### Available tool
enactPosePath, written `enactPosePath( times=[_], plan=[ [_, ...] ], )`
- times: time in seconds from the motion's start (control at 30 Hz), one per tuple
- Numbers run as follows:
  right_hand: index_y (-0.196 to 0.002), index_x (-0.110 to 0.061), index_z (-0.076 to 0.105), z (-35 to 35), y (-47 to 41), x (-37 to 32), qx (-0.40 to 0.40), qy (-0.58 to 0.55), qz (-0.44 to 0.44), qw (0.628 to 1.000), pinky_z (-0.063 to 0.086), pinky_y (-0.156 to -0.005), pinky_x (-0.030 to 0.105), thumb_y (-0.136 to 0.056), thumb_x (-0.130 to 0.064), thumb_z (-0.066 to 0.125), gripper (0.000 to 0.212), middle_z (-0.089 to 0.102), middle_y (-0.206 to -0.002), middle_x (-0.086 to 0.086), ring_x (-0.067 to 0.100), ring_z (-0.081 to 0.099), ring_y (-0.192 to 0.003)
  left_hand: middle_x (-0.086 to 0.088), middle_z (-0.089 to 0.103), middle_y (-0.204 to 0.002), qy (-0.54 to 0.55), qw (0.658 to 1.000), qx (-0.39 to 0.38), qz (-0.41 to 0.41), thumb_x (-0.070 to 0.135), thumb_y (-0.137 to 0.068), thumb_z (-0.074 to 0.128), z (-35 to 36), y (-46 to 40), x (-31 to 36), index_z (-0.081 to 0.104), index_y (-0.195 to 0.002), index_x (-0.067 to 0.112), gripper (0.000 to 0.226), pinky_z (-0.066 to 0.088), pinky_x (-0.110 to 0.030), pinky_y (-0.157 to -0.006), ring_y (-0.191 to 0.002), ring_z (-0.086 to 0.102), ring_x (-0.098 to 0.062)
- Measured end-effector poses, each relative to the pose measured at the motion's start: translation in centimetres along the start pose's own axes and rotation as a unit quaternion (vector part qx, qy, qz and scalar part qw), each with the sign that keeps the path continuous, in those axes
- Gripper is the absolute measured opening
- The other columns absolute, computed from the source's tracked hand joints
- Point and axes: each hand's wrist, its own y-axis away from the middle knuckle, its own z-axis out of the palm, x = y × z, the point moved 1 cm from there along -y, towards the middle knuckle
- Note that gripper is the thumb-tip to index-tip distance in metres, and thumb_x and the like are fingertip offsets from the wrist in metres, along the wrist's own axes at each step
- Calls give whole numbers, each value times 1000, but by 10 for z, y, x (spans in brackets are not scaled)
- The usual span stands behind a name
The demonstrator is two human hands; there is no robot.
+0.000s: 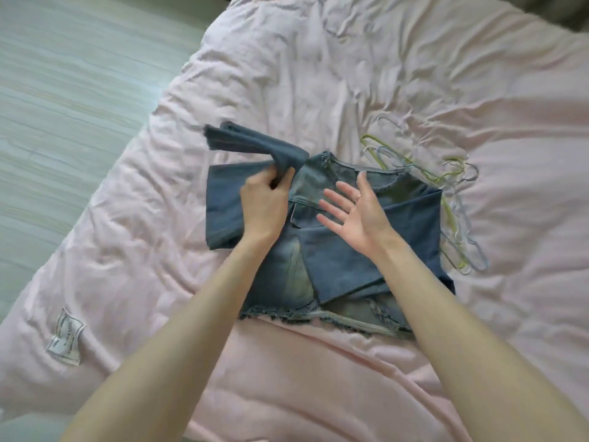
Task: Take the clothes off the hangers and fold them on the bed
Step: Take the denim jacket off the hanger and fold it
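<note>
A blue denim jacket (338, 260) with a frayed hem lies flat on the pink bed cover (318, 378), its right sleeve folded across the body. My left hand (264, 205) grips the left sleeve (255, 145) near the shoulder and holds it lifted, the cuff pointing up and left. Just above the folded right sleeve, my right hand (357, 212) hovers with fingers spread and palm turned left, holding nothing. Several wire hangers (446, 199), yellow-green and pale grey, lie in a pile on the bed just right of the jacket.
The bed's left edge runs diagonally, with pale wood-look floor (63, 106) beyond it. A white care label (65, 336) is sewn on the cover at the lower left. Wrinkled pink cover stretches behind and to the right of the jacket.
</note>
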Motion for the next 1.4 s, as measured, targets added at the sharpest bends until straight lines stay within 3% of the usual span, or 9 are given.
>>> enactPosePath(
  times=[0.1,0.2,0.33,0.53,0.67,0.9,1.13,1.3,1.4],
  plan=[
    [-141,-11,37,-65,26,-36,21,-59,-31,998,49,-90,47,-92,-62,35,71,50,-135,11,30,51,-122,1,41,-46,-73,989,-96,88,11,-91,59,63,42,27,57,-63,2,29,26,-21,-50,-57,36,-19],
    [-143,-12,34,-120,47,-55,24,-85,-35,995,50,-88,50,-86,-69,36,80,49,-137,11,31,55,-117,-16,69,-78,-150,959,-191,149,4,-90,55,112,74,28,70,-88,2,15,38,-31,-59,-71,58,-24],
    [-145,-13,32,-194,66,-58,38,-89,1,995,50,-89,54,-82,-74,36,88,47,-137,11,34,55,-115,-8,68,-109,-241,890,-319,218,-6,-85,45,162,120,21,68,-108,8,35,38,-29,-66,-98,58,-32],
    [-129,-16,51,-274,69,-10,71,-57,98,991,43,-99,53,-80,-75,38,78,58,-127,10,30,57,-114,1,32,-152,-425,724,-488,241,-10,-84,41,200,170,-36,46,-139,17,61,31,-35,-105,-138,28,-23],
    [-122,-10,58,-297,68,19,77,-80,129,985,56,-80,41,-87,-63,42,65,65,-118,15,27,63,-106,5,30,-152,-481,646,-549,225,-1,-87,43,201,183,-68,40,-142,23,60,28,-33,-102,-136,25,-22],
    [-102,-2,57,-321,47,37,240,33,102,965,53,-69,38,-88,-3,61,15,64,-95,14,24,62,-74,9,30,-152,-447,698,-536,160,-15,-83,37,201,183,-69,41,-142,23,70,38,-33,-101,-141,25,-16],
    [-85,-15,61,-342,65,29,258,71,26,963,52,-77,32,-91,-8,58,10,66,-85,2,17,63,-77,8,29,-153,-406,739,-502,194,-15,-84,36,212,196,-64,40,-142,22,70,30,-27,-104,-142,25,-16],
    [-91,-16,59,-366,70,39,283,62,57,956,51,-54,21,-96,-15,52,9,64,-83,1,12,62,-64,2,17,-157,-420,673,-585,169,6,-96,36,228,216,-76,27,-148,25,55,16,-37,-115,-145,12,-20],
    [-97,-12,58,-366,70,48,262,52,95,959,50,-63,28,-95,-19,55,8,63,-84,3,16,61,-69,2,15,-158,-423,680,-584,134,18,-99,38,221,219,-82,26,-148,26,51,10,-38,-117,-146,7,-18]
  ],
)
